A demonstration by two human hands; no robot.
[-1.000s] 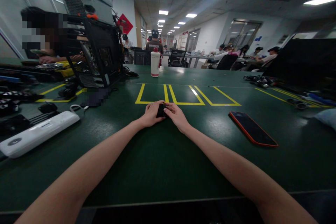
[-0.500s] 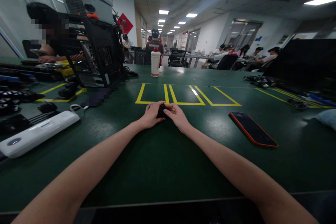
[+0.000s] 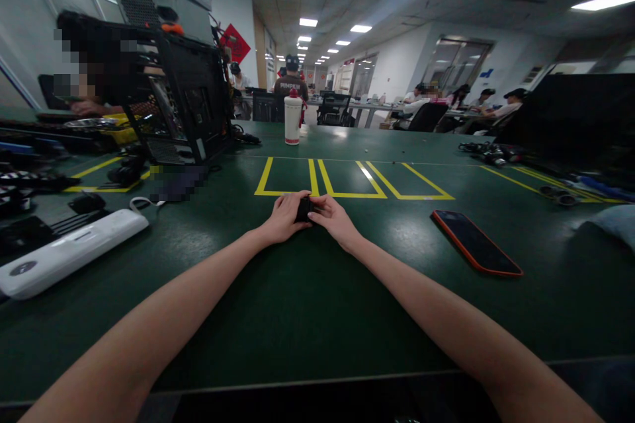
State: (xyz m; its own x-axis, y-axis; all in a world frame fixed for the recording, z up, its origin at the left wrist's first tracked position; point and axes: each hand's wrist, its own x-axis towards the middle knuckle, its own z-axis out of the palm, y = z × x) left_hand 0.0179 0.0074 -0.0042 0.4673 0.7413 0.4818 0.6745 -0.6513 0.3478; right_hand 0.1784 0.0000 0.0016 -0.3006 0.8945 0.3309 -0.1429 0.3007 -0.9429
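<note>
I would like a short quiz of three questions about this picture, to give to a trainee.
1. True or false: the white cup stands upright on the green table.
2. Where does the phone lie?
A) between the hands
B) to the right of both hands
C) to the left of both hands
3. What colour is the small object between the left hand and the right hand?

Key: 1. True; 2. B; 3. Black.

"What is the table point(image 3: 307, 317) like?"
"Green, a bit glossy, marked with yellow tape point(image 3: 357, 195)."
"And on the right?"
"A phone point(image 3: 476, 242) lying flat, cables point(image 3: 489, 151) farther back."
"The left?"
"A white bar point(image 3: 82, 251), with a PC case point(image 3: 198, 106) standing behind it."
"And past the tape?"
"A cup point(image 3: 292, 121), upright, near the far edge."
</note>
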